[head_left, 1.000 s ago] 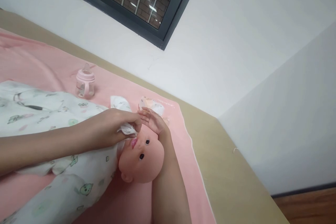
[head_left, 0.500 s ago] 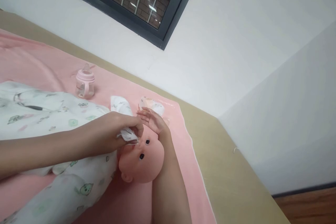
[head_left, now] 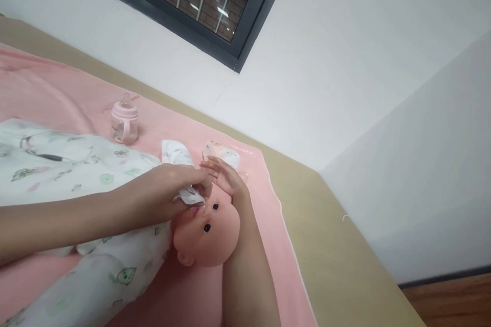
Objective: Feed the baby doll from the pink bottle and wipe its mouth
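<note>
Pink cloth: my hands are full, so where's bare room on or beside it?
Tan surface between the wall and the pink cloth, on the right; the cloth's patch left of the bottle, above the printed fabric. Crowded around the doll's head: left hand, wipe, right hand.

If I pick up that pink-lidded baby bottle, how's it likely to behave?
The bottle will probably stay stiff, since its clear body and handle look like molded plastic. It may feel fairly light, being small, though I can't tell how full it is. A push might tip it, as it stands upright on soft-looking pink cloth.
</note>
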The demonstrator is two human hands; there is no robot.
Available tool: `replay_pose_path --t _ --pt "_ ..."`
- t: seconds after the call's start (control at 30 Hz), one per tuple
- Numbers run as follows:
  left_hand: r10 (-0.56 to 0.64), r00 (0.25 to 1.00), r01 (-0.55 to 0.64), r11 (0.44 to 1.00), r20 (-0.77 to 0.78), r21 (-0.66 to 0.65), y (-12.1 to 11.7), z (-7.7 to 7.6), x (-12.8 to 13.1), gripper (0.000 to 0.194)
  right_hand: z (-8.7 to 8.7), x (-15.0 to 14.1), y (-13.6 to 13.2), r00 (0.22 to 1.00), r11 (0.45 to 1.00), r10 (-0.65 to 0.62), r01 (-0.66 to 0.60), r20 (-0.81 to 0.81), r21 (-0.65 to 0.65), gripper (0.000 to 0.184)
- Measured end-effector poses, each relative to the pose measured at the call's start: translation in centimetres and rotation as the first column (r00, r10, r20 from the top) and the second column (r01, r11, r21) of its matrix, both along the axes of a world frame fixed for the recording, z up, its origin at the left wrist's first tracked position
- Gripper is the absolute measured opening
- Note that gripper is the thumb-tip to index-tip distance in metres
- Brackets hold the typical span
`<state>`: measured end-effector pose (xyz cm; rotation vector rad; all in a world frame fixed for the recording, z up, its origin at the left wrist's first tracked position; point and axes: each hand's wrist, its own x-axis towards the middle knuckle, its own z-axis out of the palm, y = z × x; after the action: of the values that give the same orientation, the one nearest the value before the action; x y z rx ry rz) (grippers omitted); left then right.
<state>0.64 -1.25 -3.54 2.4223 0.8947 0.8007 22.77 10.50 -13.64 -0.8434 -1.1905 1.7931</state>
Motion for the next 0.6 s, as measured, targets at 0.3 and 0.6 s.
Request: replay_pose_path --t 0.3,0.6 --pt "0.012 0.995 -0.007 0.998 0.102 -0.058 1.1 0.9 -1.3 0.014 1.5 0.7 -0.5 0.998 0.996 0.066 -0.065 -0.005 0.055 0.034" --pt "0.123 0.987 -0.118 0.991 0.103 -0.056 5.1 1.5 -3.9 0.025 13.2 -1.3 -5.8 0.829 0.811 0.304 -0.483 0.469 0.329 0.024"
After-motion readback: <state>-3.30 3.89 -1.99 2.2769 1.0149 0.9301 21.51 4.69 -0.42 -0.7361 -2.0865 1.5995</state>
